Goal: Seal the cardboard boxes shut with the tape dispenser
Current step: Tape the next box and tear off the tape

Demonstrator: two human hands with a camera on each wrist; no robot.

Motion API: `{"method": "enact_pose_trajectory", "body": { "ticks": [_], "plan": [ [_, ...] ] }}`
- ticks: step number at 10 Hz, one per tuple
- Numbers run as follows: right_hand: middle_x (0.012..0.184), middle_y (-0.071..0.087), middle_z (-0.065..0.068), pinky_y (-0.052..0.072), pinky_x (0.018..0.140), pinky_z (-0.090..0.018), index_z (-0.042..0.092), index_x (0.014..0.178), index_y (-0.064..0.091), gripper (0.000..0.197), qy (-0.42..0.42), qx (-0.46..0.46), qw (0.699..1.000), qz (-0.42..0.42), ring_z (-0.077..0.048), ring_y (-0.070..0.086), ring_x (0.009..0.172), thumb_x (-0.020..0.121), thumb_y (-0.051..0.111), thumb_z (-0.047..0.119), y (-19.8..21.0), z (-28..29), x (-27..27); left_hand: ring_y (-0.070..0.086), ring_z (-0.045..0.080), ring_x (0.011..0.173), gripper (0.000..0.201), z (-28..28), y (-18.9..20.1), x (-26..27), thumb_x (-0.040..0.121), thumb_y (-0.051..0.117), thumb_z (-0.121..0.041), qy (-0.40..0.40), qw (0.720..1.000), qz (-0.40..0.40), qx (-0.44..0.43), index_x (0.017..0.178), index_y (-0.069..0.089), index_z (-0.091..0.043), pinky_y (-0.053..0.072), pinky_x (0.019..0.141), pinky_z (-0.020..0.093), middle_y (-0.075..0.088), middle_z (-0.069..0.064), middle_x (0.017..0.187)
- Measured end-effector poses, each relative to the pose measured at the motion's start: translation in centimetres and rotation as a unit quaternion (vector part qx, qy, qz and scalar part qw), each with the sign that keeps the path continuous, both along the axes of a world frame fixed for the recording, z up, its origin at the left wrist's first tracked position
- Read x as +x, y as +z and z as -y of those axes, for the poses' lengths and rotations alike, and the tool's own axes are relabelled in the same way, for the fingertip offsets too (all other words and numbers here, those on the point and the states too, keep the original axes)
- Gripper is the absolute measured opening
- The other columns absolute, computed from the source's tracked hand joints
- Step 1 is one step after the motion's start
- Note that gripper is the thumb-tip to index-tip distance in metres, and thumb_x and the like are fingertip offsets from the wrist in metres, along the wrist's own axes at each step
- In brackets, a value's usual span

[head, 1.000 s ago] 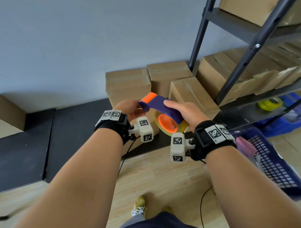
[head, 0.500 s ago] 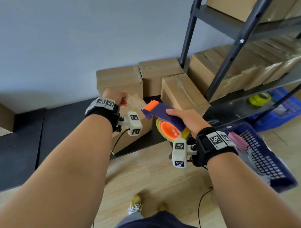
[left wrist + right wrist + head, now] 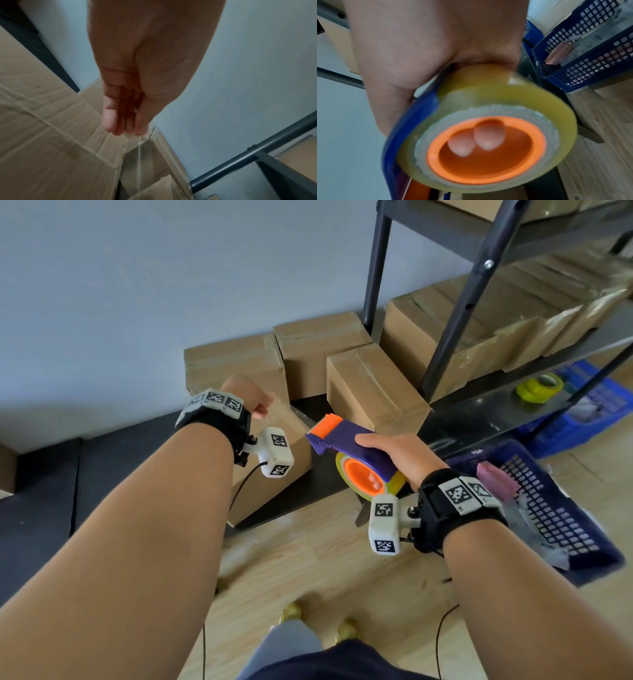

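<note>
The left hand's fingers (image 3: 120,121) lie close together and pinch the free end of a strip of clear tape (image 3: 284,414), drawn out over the top of the nearest box (image 3: 274,474). The right hand (image 3: 400,457) curls round the tape dispenser (image 3: 346,436), two fingertips (image 3: 481,140) hooked inside the orange core, held just right of that box and off its surface.

To do this well, the left hand (image 3: 245,393) should probably lay the end down over the far edge and press it flat, while the right keeps the strip taut along the seam.

Compared with half a second ago, the hands are further apart, and the dispenser sits lower and further right. A second ago both hands met at its orange blade.
</note>
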State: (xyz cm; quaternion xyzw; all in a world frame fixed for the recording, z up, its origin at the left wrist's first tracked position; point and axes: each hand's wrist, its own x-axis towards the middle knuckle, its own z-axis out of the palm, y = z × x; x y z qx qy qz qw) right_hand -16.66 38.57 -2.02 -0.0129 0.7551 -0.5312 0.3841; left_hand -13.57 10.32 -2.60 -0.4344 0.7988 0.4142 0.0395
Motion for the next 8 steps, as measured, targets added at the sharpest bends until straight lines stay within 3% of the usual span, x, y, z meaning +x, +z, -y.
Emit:
{"method": "enact_pose_trajectory", "body": {
  "ticks": [1, 2, 3, 4, 5, 6, 8],
  "plan": [
    [0.081, 0.067, -0.020, 0.043, 0.039, -0.015, -0.005, 0.102, 0.070, 0.041, 0.006, 0.024, 1.000, -0.013, -0.022, 0.058, 0.057, 0.089, 0.072, 0.033, -0.2, 0.0, -0.1, 0.059, 0.012, 0.060, 0.010, 1.9, -1.2, -1.6, 0.089, 0.062, -0.016, 0.029, 0.999, -0.025, 0.020, 0.081, 0.059, -0.010, 0.049, 0.046, 0.013, 0.063, 0.003, 0.080],
    [0.074, 0.067, -0.019, 0.042, 0.038, -0.014, -0.005, 0.094, 0.070, 0.039, -0.018, 0.030, 0.999, -0.021, -0.023, 0.057, 0.055, 0.087, 0.073, 0.033, -0.8, 0.3, -0.3, 0.065, 0.018, 0.079, 0.018, 2.4, -2.2, -2.9, 0.092, 0.060, -0.018, -0.045, 0.995, 0.003, -0.092, 0.100, 0.068, -0.005, 0.055, 0.065, 0.021, 0.067, 0.006, 0.095],
    [0.074, 0.070, -0.018, 0.046, 0.043, -0.018, -0.008, 0.099, 0.072, 0.047, -0.034, 0.023, 0.999, -0.023, -0.024, 0.061, 0.058, 0.084, 0.077, 0.036, -1.4, 1.4, -0.6, 0.063, 0.029, 0.103, 0.029, 2.3, -2.5, -3.6, 0.093, 0.058, -0.016, -0.009, 0.996, -0.044, -0.073, 0.118, 0.064, -0.003, 0.051, 0.076, 0.031, 0.065, 0.012, 0.109],
    [0.063, 0.068, -0.013, 0.047, 0.045, -0.020, -0.002, 0.085, 0.072, 0.043, -0.043, 0.023, 0.999, -0.025, -0.020, 0.060, 0.050, 0.083, 0.078, 0.040, -2.0, 2.8, -0.8, 0.060, 0.034, 0.112, 0.032, 3.9, -3.8, -4.7, 0.093, 0.058, -0.018, -0.078, 0.984, 0.002, -0.163, 0.121, 0.063, -0.004, 0.049, 0.087, 0.037, 0.063, 0.017, 0.122],
    [0.057, 0.065, -0.013, 0.047, 0.047, -0.023, 0.001, 0.074, 0.068, 0.042, -0.037, 0.018, 0.999, -0.021, -0.021, 0.059, 0.047, 0.083, 0.077, 0.041, -2.3, 3.8, -0.7, 0.062, 0.033, 0.109, 0.031, 4.9, -4.3, -5.1, 0.092, 0.059, -0.020, -0.092, 0.981, 0.017, -0.169, 0.118, 0.064, -0.004, 0.050, 0.085, 0.037, 0.065, 0.017, 0.119],
    [0.055, 0.065, -0.011, 0.048, 0.051, -0.025, 0.000, 0.077, 0.067, 0.045, -0.030, 0.025, 0.999, -0.018, -0.021, 0.060, 0.047, 0.082, 0.078, 0.043, -2.8, 4.7, -0.7, 0.061, 0.034, 0.109, 0.031, 5.5, -4.8, -5.0, 0.093, 0.058, -0.021, -0.117, 0.977, 0.042, -0.176, 0.116, 0.065, -0.002, 0.049, 0.086, 0.038, 0.065, 0.018, 0.117],
    [0.057, 0.063, -0.014, 0.047, 0.048, -0.023, 0.001, 0.069, 0.065, 0.042, -0.021, 0.023, 0.999, -0.018, -0.022, 0.058, 0.046, 0.085, 0.076, 0.038, -2.8, 5.4, -0.5, 0.066, 0.032, 0.102, 0.029, 6.4, -5.3, -5.2, 0.093, 0.056, -0.024, -0.125, 0.984, 0.027, -0.123, 0.112, 0.067, -0.005, 0.054, 0.088, 0.042, 0.069, 0.016, 0.110]
  ]
}}
